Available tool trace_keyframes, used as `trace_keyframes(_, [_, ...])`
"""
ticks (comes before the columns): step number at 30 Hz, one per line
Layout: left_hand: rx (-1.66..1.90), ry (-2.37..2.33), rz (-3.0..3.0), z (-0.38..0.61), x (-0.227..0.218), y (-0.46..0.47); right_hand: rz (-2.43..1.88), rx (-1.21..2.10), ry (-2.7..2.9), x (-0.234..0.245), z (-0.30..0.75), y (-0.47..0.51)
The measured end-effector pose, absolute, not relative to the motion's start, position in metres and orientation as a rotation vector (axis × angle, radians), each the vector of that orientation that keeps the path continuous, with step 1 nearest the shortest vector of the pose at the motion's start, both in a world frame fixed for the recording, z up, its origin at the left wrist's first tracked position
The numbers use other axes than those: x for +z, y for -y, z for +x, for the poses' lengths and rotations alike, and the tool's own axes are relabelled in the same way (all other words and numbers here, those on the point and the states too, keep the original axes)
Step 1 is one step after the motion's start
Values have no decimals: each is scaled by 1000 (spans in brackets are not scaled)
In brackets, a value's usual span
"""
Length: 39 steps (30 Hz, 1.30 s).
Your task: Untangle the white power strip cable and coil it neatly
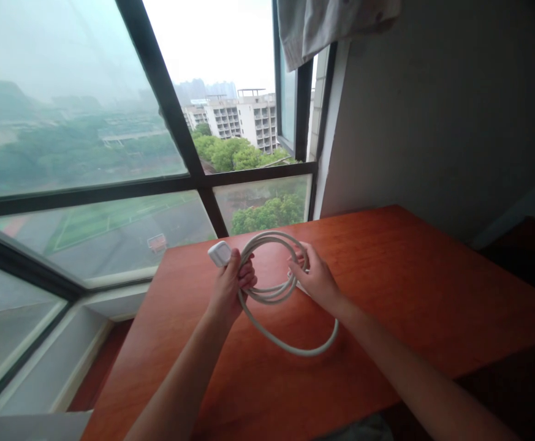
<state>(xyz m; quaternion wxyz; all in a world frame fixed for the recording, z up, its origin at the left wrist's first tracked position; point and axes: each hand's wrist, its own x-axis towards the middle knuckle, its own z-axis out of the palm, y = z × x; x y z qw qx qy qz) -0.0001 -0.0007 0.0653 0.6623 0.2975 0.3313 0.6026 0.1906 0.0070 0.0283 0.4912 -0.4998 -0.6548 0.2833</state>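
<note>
A white cable (pixel 303 352) is wound into several round loops held above the table. My left hand (pixel 231 286) is closed around the left side of the coil, thumb up. Beside that thumb a white plug-like block (pixel 220 253) sticks out to the upper left. On the coil's right side, my right hand (pixel 318 278) has its fingers curled around the loops. One slack length of cable hangs below the coil, curving from my left hand toward my right wrist. A small white piece shows under the right fingers; what it is I cannot make out.
The reddish-brown wooden table (pixel 387 294) stretches beneath both hands. Its far edge meets a dark-framed window (pixel 203 180), with one pane swung open. A light cloth (pixel 322 27) hangs at the top, and a grey wall (pixel 423 122) rises on the right.
</note>
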Motion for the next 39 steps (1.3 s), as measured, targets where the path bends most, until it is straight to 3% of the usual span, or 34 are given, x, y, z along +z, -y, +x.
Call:
trace_keyframes(7, [1262, -743, 696, 0, 55, 2, -1395, 291, 1727, 18, 176, -8])
trace_keyframes(10, [1265, -739, 723, -2, 54, 3, -1371, 288, 1801, 24, 178, -11])
trace_keyframes(19, [1248, -732, 735, -4, 53, 2, -959, 921, 1785, 23, 196, -21])
trace_keyframes(26, [1391, -749, 651, 5, 52, 1, -795, 1349, 1301, 35, 193, -8])
trace_keyframes(39, [1416, -846, 660, 3, 39, -1, -801, 1471, 838, 28, 170, -5])
